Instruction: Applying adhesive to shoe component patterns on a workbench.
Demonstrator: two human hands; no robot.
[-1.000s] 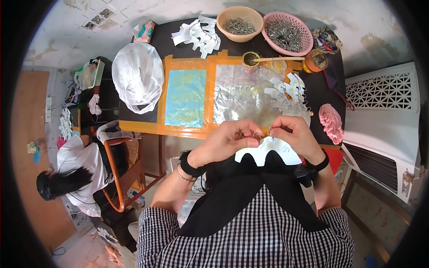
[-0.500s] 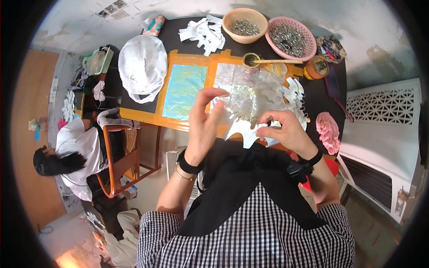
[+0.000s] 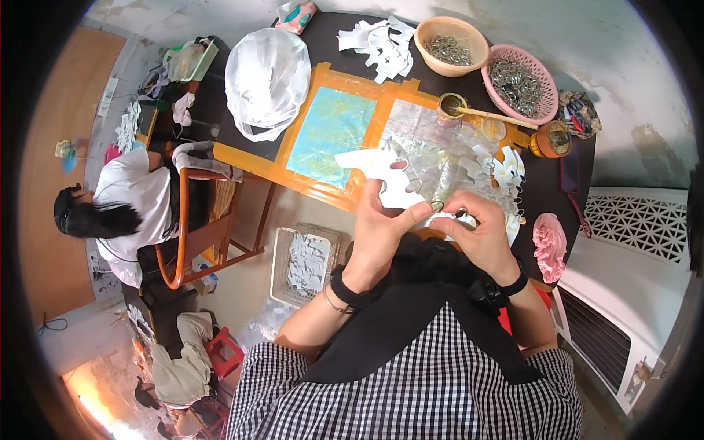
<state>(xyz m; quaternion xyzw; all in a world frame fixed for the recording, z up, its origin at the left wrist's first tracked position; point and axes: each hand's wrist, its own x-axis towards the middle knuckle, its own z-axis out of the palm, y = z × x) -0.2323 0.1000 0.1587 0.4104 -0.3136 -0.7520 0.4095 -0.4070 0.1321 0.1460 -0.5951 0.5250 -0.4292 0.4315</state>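
My left hand [image 3: 385, 231] grips a white cut-out piece [image 3: 392, 187] with holes in it, thumb on top and fingers beneath. The piece spreads out over the table's near edge. Close on its right, my right hand [image 3: 480, 233] pinches a narrow part of the same white material, with a small dark metal ring [image 3: 462, 214] by the fingertips. My two thumbs almost meet. Just beyond lie more white pieces [image 3: 506, 176], some with rings along their edge. Behind the hands stands an open glue tin [image 3: 449, 110] with a wooden stick [image 3: 499, 117] across its rim.
A beige bowl [image 3: 458, 62] and a pink basket [image 3: 524, 84] hold metal rings. Around them are a white plastic bag [image 3: 268, 81], a blue sheet [image 3: 334, 136], a second tin [image 3: 550, 139] and a pink cloth [image 3: 548, 249]. A person [image 3: 132, 194] sits at left near a chair [image 3: 209, 227].
My left hand has come down from its raised place and taken hold of the white piece. My right hand stays at the piece. The whole view has shifted, so the table appears turned.
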